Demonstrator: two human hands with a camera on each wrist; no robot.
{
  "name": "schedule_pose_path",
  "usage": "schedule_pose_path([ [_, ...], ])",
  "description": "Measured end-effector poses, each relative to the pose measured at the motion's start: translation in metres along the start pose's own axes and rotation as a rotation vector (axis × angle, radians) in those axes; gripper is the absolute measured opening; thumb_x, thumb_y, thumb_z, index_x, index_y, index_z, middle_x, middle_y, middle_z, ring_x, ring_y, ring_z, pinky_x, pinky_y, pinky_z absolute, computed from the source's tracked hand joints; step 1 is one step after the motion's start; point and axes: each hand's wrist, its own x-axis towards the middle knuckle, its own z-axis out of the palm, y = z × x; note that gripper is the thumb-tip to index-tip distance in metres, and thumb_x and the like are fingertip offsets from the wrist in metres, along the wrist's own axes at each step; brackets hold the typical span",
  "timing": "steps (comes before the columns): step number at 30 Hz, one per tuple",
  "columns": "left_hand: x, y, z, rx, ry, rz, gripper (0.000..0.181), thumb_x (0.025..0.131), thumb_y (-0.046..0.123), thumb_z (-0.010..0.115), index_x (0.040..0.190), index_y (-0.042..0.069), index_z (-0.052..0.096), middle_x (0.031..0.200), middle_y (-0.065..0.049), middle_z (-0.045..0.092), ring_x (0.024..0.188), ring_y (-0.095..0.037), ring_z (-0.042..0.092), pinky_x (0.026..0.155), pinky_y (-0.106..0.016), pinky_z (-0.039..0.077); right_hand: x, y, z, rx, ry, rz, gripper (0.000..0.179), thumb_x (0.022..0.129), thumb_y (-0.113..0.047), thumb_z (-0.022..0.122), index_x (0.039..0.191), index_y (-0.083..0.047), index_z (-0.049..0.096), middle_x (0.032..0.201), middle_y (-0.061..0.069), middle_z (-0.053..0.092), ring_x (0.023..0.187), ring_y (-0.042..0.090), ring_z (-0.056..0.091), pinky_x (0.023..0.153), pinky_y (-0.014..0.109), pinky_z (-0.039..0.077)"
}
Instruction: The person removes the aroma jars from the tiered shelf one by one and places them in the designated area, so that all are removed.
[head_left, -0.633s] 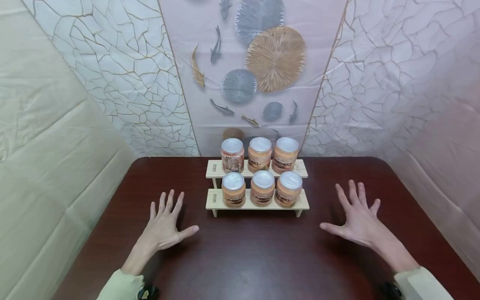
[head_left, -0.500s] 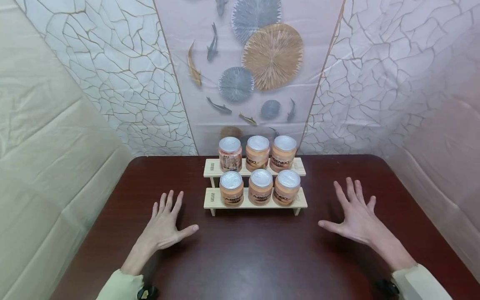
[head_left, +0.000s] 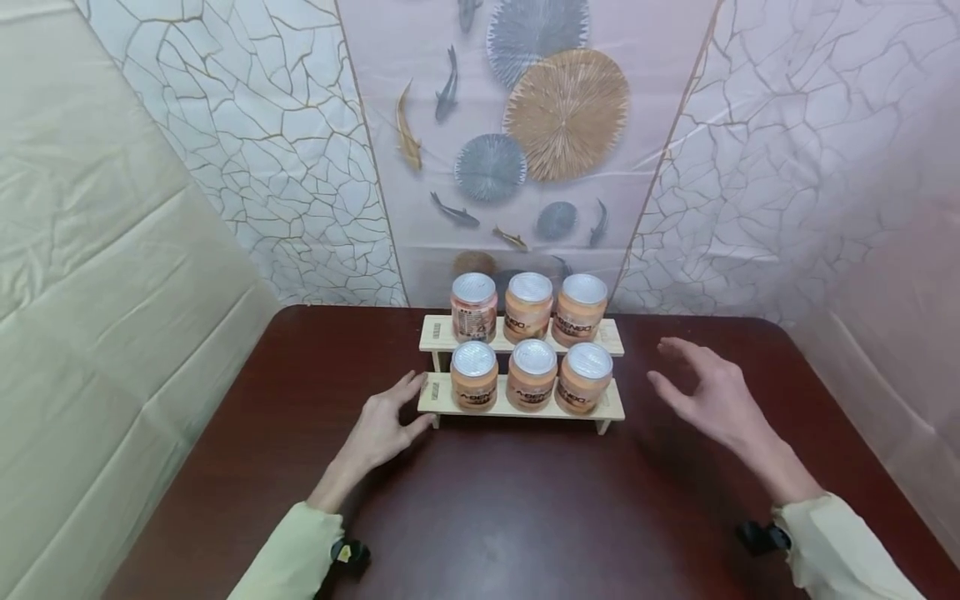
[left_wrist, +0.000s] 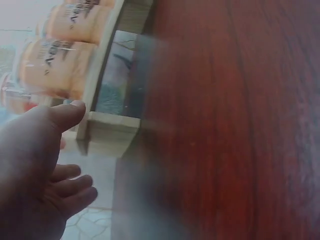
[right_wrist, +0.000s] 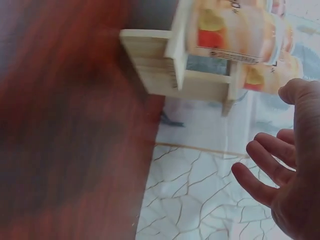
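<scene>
A two-step pale wooden rack (head_left: 437, 335) holds three orange jars with silvery lids on each step, among them a front-left jar (head_left: 474, 387). At the left end of its lower step is my left hand (head_left: 381, 427), thumb toward the front edge and fingers toward the back. In the left wrist view the thumb tip (left_wrist: 78, 104) lies right at the board's edge, the other fingers loosely bent. My right hand (head_left: 716, 402) hovers right of the rack, apart from it, fingers loosely bent and thumb spread. The right wrist view shows its thumb (right_wrist: 295, 91) overlapping a back jar (right_wrist: 272, 75).
The rack stands near the far side of a dark red-brown table (head_left: 495, 508). Behind it hangs a patterned backdrop (head_left: 480, 237); pale fabric walls (head_left: 135, 350) flank both sides. Dark devices are strapped on both wrists, such as the right wrist device (head_left: 761, 537).
My left hand has moved right and forward to the rack's left end. The right hand has turned and its spread fingers have drawn together and bent. The head view has shifted slightly.
</scene>
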Motion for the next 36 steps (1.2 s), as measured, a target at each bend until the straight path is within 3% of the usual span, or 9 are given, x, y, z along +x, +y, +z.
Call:
schedule_pose_path([
  [4,0.003,-0.003,0.01,0.007,0.004,0.054,0.06,0.084,0.018,0.084,0.137,0.001,0.061,0.141,-0.03,0.049,0.105,-0.039,0.066,0.082,-0.05,0.054,0.022,-0.003,0.006,0.091,0.02,0.009,0.049,0.075,0.001,0.082,0.12,0.006,0.063,0.107,0.018,0.069,0.084,0.034,0.069,0.076,0.018,0.048],
  [7,0.004,-0.005,0.015,0.016,0.003,0.09,0.055,0.085,0.016,0.083,0.134,0.001,0.063,0.14,-0.031,0.049,0.1,-0.037,0.068,0.079,-0.048,0.054,0.036,-0.005,0.01,0.176,0.012,0.052,0.048,0.079,0.003,0.08,0.123,0.006,0.061,0.109,0.019,0.068,0.087,0.037,0.068,0.078,0.01,0.044],
  [12,0.007,-0.006,0.019,0.02,0.009,0.119,0.05,0.085,0.017,0.083,0.13,0.002,0.067,0.138,-0.03,0.052,0.101,-0.04,0.067,0.078,-0.049,0.055,0.047,-0.009,0.014,0.282,-0.038,0.145,0.05,0.085,0.001,0.076,0.131,0.005,0.058,0.118,0.022,0.063,0.093,0.041,0.067,0.076,0.018,0.05],
  [18,0.005,-0.01,0.019,0.034,0.033,0.124,0.05,0.084,0.019,0.084,0.129,0.003,0.068,0.136,-0.026,0.055,0.101,-0.041,0.067,0.077,-0.048,0.055,0.066,-0.016,0.023,0.42,-0.113,0.197,0.055,0.088,-0.002,0.075,0.138,0.004,0.052,0.128,0.026,0.058,0.102,0.044,0.064,0.077,0.019,0.051],
  [21,0.004,-0.011,0.02,0.036,0.035,0.124,0.05,0.083,0.018,0.084,0.129,0.003,0.068,0.136,-0.026,0.056,0.102,-0.041,0.067,0.076,-0.048,0.055,0.07,-0.017,0.026,0.483,-0.156,0.248,0.06,0.09,-0.003,0.073,0.143,0.004,0.047,0.135,0.027,0.053,0.108,0.047,0.061,0.083,0.034,0.054],
  [26,0.001,-0.011,0.017,0.028,0.037,0.105,0.05,0.083,0.016,0.084,0.129,0.003,0.068,0.136,-0.026,0.056,0.098,-0.038,0.068,0.074,-0.047,0.055,0.081,-0.017,0.037,0.567,-0.221,0.323,0.069,0.09,-0.007,0.075,0.148,0.004,0.039,0.139,0.028,0.049,0.119,0.048,0.054,0.094,0.053,0.047],
  [36,0.004,-0.011,0.02,0.037,0.038,0.116,0.05,0.083,0.019,0.084,0.128,0.004,0.069,0.134,-0.025,0.057,0.098,-0.037,0.068,0.075,-0.047,0.055,0.093,-0.017,0.049,0.599,-0.25,0.368,0.08,0.085,-0.009,0.081,0.152,-0.002,0.037,0.137,0.023,0.052,0.12,0.043,0.053,0.096,0.056,0.044],
])
